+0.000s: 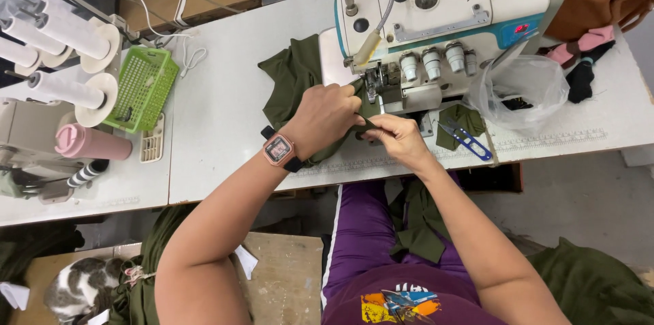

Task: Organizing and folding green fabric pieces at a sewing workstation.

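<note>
My left hand [325,117], with a pink watch on the wrist, presses and pinches a piece of dark olive fabric [289,76] just in front of the presser foot of a white overlock sewing machine [436,15]. My right hand [395,135] pinches the near edge of the same fabric below the needle area. The cloth spreads left of the machine and hangs off the table edge onto my lap.
Blue thread snips [470,141] lie on the white table [218,127] beside a clear plastic bag [521,86]. A green basket [142,86], a pink tumbler [88,142] and white thread cones [65,35] stand at left. A cat [78,287] lies on the floor at lower left.
</note>
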